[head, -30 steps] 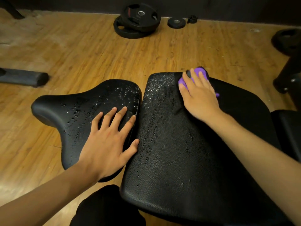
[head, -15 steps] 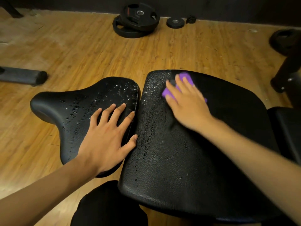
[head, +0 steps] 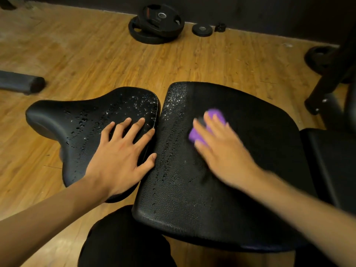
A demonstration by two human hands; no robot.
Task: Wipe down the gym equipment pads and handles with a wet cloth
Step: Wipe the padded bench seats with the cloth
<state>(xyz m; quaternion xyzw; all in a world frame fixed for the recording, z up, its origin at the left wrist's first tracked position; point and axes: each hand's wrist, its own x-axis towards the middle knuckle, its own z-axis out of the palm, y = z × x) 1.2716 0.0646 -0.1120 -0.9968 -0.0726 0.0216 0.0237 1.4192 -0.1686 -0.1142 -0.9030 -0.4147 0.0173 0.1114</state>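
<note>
A: Left hand (head: 117, 157)?
B: Flat on the small pad (head: 77, 120), fingers straight and spread, holding nothing. Thumb sits at the gap beside the big pad (head: 260, 132).
A: Right hand (head: 221, 151)?
B: Blurred. Fingers look straight, laid over the purple cloth (head: 194, 134), pressing it on the big pad. No curl visible.
A: Cloth where?
B: Under the right fingers, upper middle of the big pad, purple showing at the fingertips and left side.
A: Wet?
B: Droplets (head: 134, 101) on the small pad and down the big pad's left strip.
A: Background?
B: Weight plates (head: 156, 24) on the wood floor (head: 96, 54), by the far wall.
</note>
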